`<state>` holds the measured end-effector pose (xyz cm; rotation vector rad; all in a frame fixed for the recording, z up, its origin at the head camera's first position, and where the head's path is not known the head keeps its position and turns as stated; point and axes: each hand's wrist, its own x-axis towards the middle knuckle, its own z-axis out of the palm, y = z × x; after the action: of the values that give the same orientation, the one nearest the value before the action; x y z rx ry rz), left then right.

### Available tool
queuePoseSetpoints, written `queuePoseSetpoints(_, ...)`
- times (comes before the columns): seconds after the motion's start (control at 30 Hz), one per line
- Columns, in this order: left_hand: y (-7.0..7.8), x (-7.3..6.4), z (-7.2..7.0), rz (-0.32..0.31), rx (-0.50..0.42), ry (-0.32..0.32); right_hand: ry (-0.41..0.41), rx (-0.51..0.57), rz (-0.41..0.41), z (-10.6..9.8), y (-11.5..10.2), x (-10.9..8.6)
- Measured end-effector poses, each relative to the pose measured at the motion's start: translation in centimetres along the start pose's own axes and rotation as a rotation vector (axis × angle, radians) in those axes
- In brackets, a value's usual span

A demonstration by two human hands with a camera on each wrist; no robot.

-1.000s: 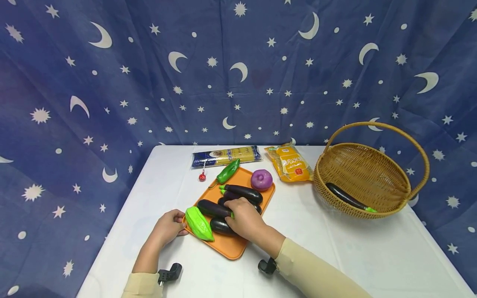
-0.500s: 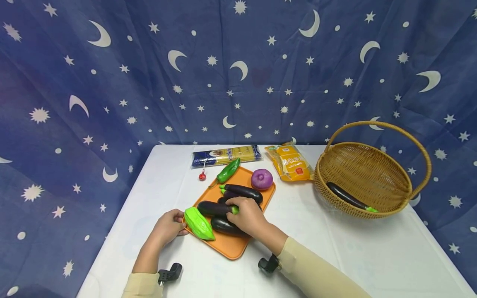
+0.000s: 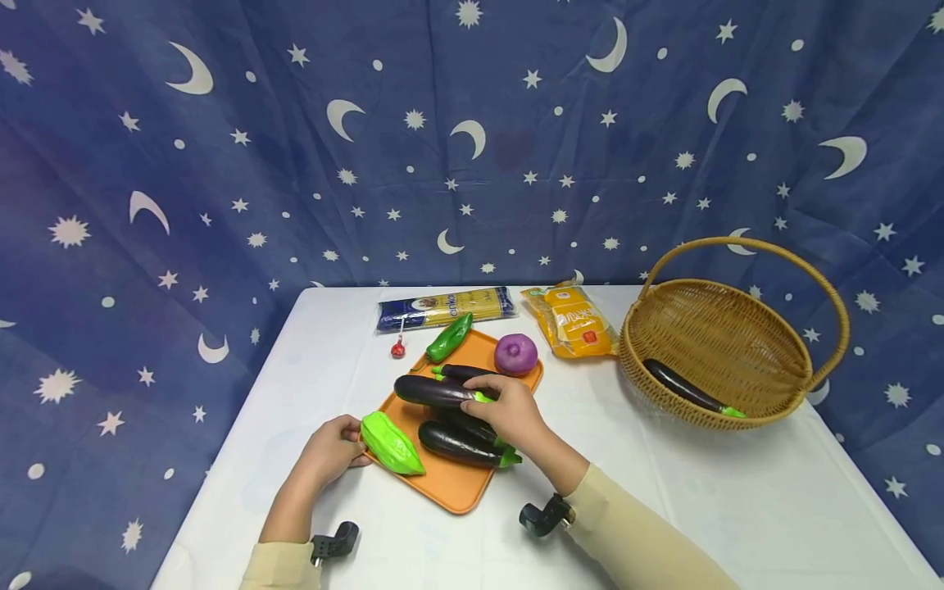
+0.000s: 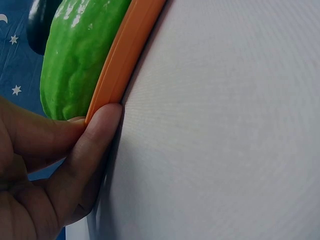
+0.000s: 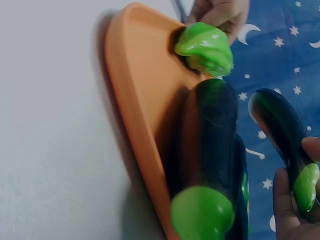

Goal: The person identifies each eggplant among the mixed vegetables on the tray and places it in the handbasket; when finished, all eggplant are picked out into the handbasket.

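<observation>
My right hand holds a dark eggplant near its green stem end, raised above the others on the orange tray. In the right wrist view, thumb and fingers grip that eggplant from either side. My left hand pinches the tray's left corner; the left wrist view shows the rim between thumb and finger. Beside it on the tray lies a bright green ridged vegetable. Another eggplant lies nearer the front, with more partly hidden behind it. A purple onion and green pepper lie at the tray's far end.
A wicker basket with a tall handle stands at the right, an eggplant inside. Behind the tray lie a spaghetti pack, a yellow food bag and a red lollipop. A starry blue curtain hangs behind the white table.
My right hand has lifted the eggplant off the pile, moving slightly up and right with it. More of the eggplants beneath now show. My left hand stays at the tray corner.
</observation>
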<state>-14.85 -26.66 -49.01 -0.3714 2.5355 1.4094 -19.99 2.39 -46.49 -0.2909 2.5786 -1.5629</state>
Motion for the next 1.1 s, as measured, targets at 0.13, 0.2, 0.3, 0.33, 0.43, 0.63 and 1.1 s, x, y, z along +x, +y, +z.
queuePoseSetpoints(0.13,0.0,0.1,0.0,0.0,0.001,-0.001,0.036,0.093,0.048,-1.0,0.0,0.2)
queuePoseSetpoints(0.2,0.0,0.1,0.0,-0.002,0.001,-0.002,0.054,0.131,0.055,-1.4,0.0,0.3)
queuePoseSetpoints(0.3,-0.1,0.2,0.0,-0.001,0.001,-0.003,0.081,0.183,0.054,-2.2,-0.2,0.4)
queuePoseSetpoints(0.33,-0.1,0.2,0.0,0.001,0.004,-0.004,0.089,0.198,0.053,-2.4,-0.2,0.4)
queuePoseSetpoints(0.43,-0.2,0.2,0.0,0.008,0.012,-0.003,0.116,0.233,0.051,-3.2,-0.3,0.5)
queuePoseSetpoints(0.63,-0.2,0.2,0.0,0.011,-0.004,-0.01,0.154,0.28,-0.004,-4.7,-0.3,0.4)
queuePoseSetpoints(1.1,-0.2,0.3,-0.1,-0.004,-0.005,-0.023,0.218,0.302,-0.019,-8.2,0.0,0.1)
